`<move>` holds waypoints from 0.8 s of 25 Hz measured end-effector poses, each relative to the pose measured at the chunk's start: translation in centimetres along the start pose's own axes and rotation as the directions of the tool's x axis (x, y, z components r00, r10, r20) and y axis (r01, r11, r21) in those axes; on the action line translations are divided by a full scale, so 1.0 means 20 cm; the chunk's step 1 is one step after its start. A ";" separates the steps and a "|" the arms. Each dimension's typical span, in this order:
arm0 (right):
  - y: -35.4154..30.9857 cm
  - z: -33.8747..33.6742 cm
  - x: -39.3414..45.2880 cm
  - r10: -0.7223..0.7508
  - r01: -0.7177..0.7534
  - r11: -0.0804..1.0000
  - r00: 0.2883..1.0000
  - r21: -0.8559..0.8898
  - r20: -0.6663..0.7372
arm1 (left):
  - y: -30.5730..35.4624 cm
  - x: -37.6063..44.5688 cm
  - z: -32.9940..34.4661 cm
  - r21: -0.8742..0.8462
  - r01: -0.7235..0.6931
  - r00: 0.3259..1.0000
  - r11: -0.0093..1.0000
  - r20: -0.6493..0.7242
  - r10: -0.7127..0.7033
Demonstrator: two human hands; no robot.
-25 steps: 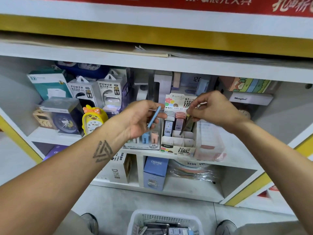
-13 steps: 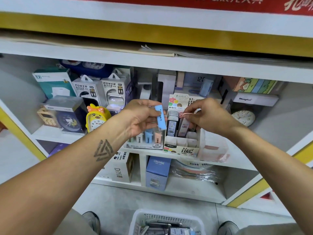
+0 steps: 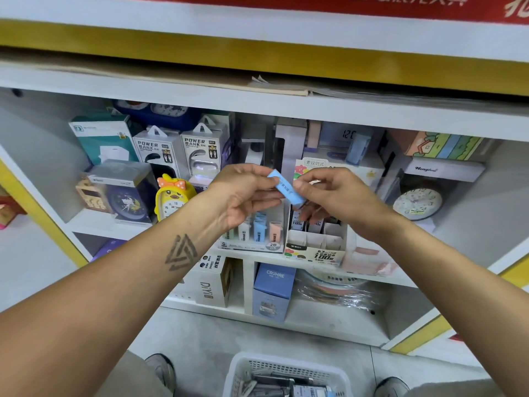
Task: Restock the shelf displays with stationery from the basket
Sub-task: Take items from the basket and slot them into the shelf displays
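We pinch a small blue case (image 3: 286, 187) between both hands: left hand (image 3: 246, 193) at its nine o'clock, right hand (image 3: 337, 196) at three, curled fingertips on it, above the display box (image 3: 315, 247).

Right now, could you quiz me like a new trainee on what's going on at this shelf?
1. True or false: both hands touch the small blue box.
2. Where is the white basket? A) on the top shelf B) on the floor between the person's feet C) hanging from the left hand
3. What yellow thing stands left of the left hand on the shelf?

Key:
1. True: the left hand pinches its upper end and the right hand grips its lower end.
2. B
3. The yellow duck clock.
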State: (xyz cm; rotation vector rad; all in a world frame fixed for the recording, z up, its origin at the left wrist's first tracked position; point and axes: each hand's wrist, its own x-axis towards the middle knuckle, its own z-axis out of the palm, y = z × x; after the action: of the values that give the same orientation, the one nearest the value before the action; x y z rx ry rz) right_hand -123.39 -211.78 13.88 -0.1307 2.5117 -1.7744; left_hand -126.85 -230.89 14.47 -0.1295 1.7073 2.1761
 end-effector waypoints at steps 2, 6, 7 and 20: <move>-0.02 0.06 0.01 0.051 -0.052 0.984 0.999 0.170 0.006 | 0.01 0.00 -0.03 0.014 -0.036 0.999 0.999 -0.020 0.036; -0.05 0.09 0.06 0.050 0.002 0.960 0.983 0.278 -0.179 | 0.02 0.00 -0.12 0.247 -0.068 0.991 0.967 -0.095 0.094; -0.05 0.10 0.07 0.021 0.029 0.974 0.977 0.225 -0.214 | 0.01 0.01 -0.14 0.364 -0.087 0.985 0.927 -0.106 0.134; 0.06 0.30 0.22 -0.402 0.272 0.583 0.915 -0.766 0.019 | -0.10 -0.01 -0.32 0.929 -0.307 0.943 -0.206 0.326 0.061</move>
State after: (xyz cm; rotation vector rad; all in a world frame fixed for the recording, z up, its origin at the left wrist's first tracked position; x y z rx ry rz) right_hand -127.21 -217.47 10.81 -0.5647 3.3630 -0.6380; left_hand -127.00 -236.61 11.12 0.7877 2.8593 0.1538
